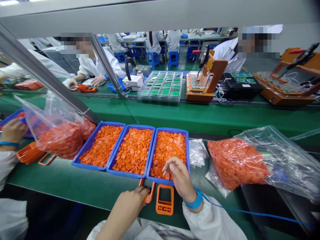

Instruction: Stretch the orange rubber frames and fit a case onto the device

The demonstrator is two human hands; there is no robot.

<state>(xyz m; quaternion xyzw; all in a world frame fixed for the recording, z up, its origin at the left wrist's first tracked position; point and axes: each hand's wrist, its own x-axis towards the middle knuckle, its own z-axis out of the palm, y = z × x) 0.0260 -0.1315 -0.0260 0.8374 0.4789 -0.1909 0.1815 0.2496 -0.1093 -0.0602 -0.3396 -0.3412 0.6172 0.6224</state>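
My left hand (133, 203) is closed on an orange plastic housing frame (149, 197), partly covered by my fingers, at the bench's near edge. Beside it lies another orange housing (164, 200) with a rectangular window and small cut-outs at its lower end. My right hand (179, 176), a blue wrist strap around its wrist, hovers over the front of the right blue tray (188, 146). Its fingers are curled but apart, and I see nothing between them. Small orange plastic pieces fill this tray, the middle blue tray (125, 172) and the left blue tray (88, 166).
Bags of orange parts stand left (61, 138) and right (237, 163) of the trays. Crumpled clear bags (197, 152) lie between. Across the green belt (160, 113) are a box of green boards (162, 86) and an orange fixture (203, 83). A co-worker's hand (13, 131) is at far left.
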